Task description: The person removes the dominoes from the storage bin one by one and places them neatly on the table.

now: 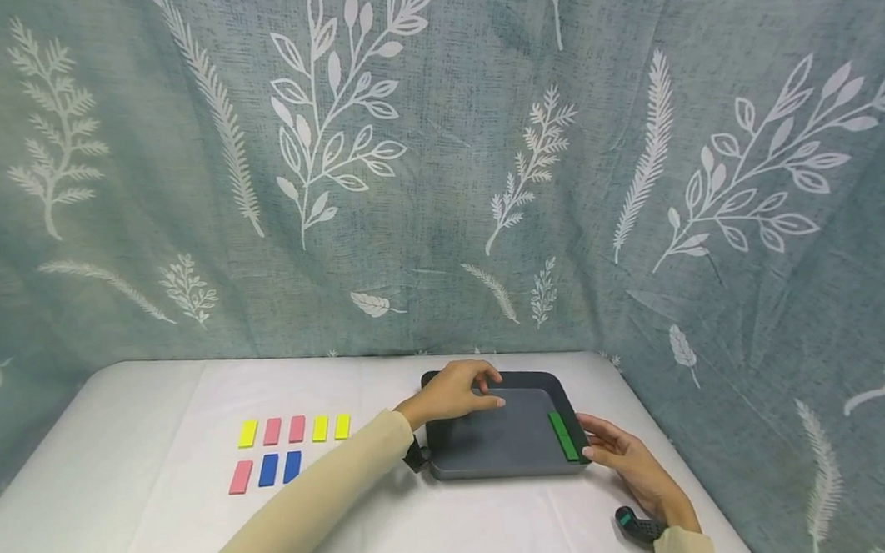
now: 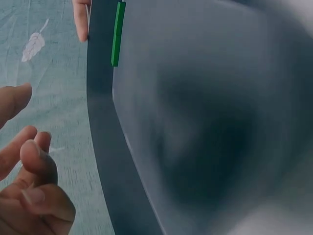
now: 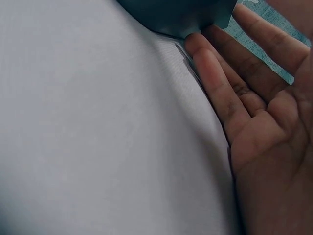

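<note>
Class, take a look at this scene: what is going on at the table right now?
A person has both hands at a dark grey tray on a white table. The left hand reaches over the tray's far rim; the right hand touches its near right corner with straight fingers. A green block lies inside along the right wall. Yellow, pink and blue blocks lie in two rows to the left.

Staged recording setup, leaf-print curtain backdrop [image 1: 436, 160], white-covered table [image 1: 122, 460]
</note>
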Demonstrator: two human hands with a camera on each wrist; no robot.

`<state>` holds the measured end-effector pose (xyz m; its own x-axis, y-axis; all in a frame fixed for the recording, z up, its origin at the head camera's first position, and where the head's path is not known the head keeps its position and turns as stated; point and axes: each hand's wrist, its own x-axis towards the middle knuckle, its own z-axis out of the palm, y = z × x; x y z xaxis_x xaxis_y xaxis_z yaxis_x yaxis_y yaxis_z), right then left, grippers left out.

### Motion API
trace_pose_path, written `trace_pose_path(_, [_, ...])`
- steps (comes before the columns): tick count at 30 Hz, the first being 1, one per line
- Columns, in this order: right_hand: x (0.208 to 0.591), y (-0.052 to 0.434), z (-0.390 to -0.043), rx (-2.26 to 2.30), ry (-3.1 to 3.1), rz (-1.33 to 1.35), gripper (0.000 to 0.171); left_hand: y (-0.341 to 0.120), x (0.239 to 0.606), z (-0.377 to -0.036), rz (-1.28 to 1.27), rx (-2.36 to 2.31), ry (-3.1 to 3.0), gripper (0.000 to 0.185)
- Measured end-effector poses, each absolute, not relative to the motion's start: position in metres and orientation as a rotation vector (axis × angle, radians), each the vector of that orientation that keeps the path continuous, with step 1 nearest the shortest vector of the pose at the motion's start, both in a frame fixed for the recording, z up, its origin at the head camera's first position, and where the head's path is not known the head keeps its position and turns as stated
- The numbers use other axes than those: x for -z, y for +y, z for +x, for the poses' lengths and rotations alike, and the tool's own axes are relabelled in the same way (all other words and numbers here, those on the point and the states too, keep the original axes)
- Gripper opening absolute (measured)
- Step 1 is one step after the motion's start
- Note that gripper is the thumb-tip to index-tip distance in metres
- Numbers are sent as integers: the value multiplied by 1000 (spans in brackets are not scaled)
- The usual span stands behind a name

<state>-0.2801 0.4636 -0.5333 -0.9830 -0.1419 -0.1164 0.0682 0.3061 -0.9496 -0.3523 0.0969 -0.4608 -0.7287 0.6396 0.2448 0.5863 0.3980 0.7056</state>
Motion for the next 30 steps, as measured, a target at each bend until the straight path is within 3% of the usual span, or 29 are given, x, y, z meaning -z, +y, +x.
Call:
trace_pose_path(20, [532,466,-280,1776,2375,-60,66,184,477,-366,1077,-1114,2611,38])
trace_pose_path(30, [534,467,-279,1787,2360,-91,64,203,480,-368,1120,-982,2639,38])
